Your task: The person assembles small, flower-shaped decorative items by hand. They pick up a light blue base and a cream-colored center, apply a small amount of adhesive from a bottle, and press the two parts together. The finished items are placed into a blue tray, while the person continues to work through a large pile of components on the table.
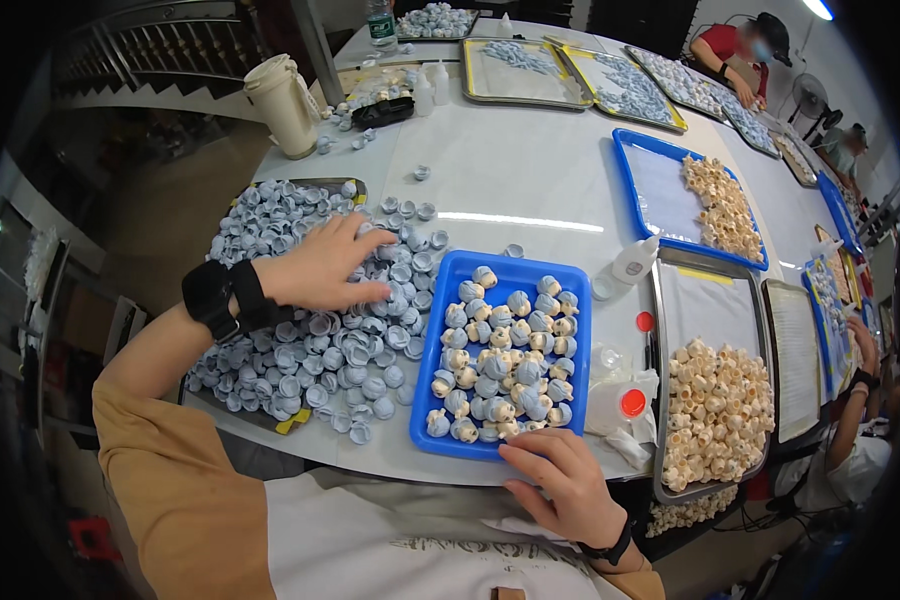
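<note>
My left hand (332, 268) lies over a heap of small pale blue-grey cup-shaped pieces (310, 345), its fingers spread among them and nothing visibly gripped. The heap covers a metal tray and spills to the right onto the table. Beside it is a blue plastic tray (422, 420) with many small figure heads (500, 375), cream with blue-grey caps. At that tray's front right rim rests my right hand (570, 490), fingers bent, thumb and forefinger apart with nothing visible between them.
Right of the blue tray stand a white squeeze bottle (634, 262) and a white container with a red top (610, 408). A metal tray (660, 330) holds cream pieces (720, 420). A cream tumbler (282, 105) stands far left. Farther off, a person (735, 55) works beside more trays.
</note>
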`<state>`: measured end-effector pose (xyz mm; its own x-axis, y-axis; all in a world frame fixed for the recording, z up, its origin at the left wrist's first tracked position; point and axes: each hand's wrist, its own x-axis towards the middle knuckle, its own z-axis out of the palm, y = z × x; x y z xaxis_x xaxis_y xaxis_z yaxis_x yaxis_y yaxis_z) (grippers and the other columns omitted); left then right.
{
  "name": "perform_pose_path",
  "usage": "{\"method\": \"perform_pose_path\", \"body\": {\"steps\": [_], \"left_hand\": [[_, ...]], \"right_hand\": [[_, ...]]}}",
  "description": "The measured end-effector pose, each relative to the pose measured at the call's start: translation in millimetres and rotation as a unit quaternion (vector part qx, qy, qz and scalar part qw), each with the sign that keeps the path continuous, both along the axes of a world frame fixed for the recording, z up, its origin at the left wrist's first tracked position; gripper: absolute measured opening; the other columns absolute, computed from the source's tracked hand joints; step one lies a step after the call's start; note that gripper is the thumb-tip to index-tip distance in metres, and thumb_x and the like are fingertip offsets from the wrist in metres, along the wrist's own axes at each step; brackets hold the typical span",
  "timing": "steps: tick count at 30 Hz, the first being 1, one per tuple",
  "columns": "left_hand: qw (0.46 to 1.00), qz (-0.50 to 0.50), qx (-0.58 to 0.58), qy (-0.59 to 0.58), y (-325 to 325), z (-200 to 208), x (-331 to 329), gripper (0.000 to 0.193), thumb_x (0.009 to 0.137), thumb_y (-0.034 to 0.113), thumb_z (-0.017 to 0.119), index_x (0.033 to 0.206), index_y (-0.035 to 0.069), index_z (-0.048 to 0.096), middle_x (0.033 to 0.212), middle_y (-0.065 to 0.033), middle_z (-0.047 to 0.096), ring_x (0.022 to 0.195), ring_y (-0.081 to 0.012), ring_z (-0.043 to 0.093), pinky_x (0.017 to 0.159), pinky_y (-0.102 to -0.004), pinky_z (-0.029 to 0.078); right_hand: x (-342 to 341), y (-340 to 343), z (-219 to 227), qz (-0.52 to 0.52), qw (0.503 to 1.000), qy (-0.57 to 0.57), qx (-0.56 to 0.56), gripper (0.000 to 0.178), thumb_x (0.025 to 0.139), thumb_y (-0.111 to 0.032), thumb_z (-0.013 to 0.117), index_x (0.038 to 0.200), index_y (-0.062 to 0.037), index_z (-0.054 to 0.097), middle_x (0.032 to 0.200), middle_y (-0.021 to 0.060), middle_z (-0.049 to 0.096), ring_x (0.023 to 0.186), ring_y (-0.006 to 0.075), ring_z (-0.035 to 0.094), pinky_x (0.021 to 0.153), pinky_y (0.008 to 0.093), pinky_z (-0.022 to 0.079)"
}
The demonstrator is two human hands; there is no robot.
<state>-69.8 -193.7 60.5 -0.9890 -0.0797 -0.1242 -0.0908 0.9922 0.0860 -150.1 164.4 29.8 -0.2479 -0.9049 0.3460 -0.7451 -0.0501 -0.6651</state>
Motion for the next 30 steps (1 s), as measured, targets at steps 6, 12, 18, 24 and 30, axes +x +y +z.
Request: {"method": "perform_pose_path", "body": {"steps": [6, 12, 18, 24, 30], "left_hand": [[0.991, -0.025, 0.128, 0.012, 21.0, 11.6, 12.9, 0.067, 0.085, 0.035, 0.057, 0.136, 0.0, 0.03, 0.13, -0.0219, 0.039, 0.118, -0.035, 0.038, 0.102, -0.0422, 0.027], [0.985, 0.095, 0.114, 0.09, -19.4, 30.7, 55.7, 0.057, 0.086, 0.032, 0.057, 0.133, 0.007, 0.038, 0.129, -0.0196, 0.038, 0.122, -0.0321, 0.036, 0.104, -0.0392, 0.025], [0.957, 0.273, 0.092, 0.016, -83.8, 3.6, 92.0, 0.052, 0.086, 0.044, 0.055, 0.127, 0.013, 0.047, 0.115, -0.0149, 0.04, 0.114, -0.0302, 0.035, 0.101, -0.0377, 0.027], [0.963, 0.227, 0.147, 0.012, -68.5, 2.3, 75.9, 0.044, 0.085, 0.044, 0.056, 0.115, 0.013, 0.049, 0.106, -0.0147, 0.04, 0.109, -0.0288, 0.036, 0.098, -0.037, 0.029], [0.978, 0.151, 0.139, 0.039, -27.0, -11.5, 69.1, 0.047, 0.084, 0.038, 0.058, 0.115, 0.004, 0.046, 0.109, -0.0153, 0.04, 0.106, -0.0301, 0.038, 0.095, -0.0371, 0.031]], "right_hand": [[1.7, 0.3, 0.0, -0.007, 1.0, 0.011, 0.004, 0.035, 0.071, -0.009, 0.069, 0.105, -0.0033, 0.06, 0.101, 0.0104, 0.059, 0.092, 0.028, 0.056, 0.077, 0.0362, 0.046], [1.3, 2.9, -1.4, -0.008, 1.0, 0.012, 0.003, 0.036, 0.071, -0.009, 0.069, 0.105, -0.0032, 0.06, 0.101, 0.0107, 0.058, 0.091, 0.0285, 0.055, 0.077, 0.0366, 0.045], [2.1, 0.5, -2.7, 0.005, 1.0, 0.014, -0.003, 0.036, 0.07, -0.009, 0.069, 0.105, -0.0025, 0.059, 0.101, 0.0114, 0.058, 0.09, 0.0291, 0.056, 0.076, 0.0376, 0.045], [3.4, 0.2, -0.1, 0.005, 1.0, 0.017, -0.006, 0.036, 0.07, -0.009, 0.069, 0.104, -0.0021, 0.059, 0.1, 0.0119, 0.059, 0.089, 0.0294, 0.056, 0.075, 0.0383, 0.046], [5.6, -0.4, -0.5, 0.01, 1.0, 0.021, -0.009, 0.037, 0.07, -0.008, 0.069, 0.105, -0.0017, 0.059, 0.099, 0.0122, 0.059, 0.09, 0.0296, 0.057, 0.075, 0.0389, 0.046]]}}
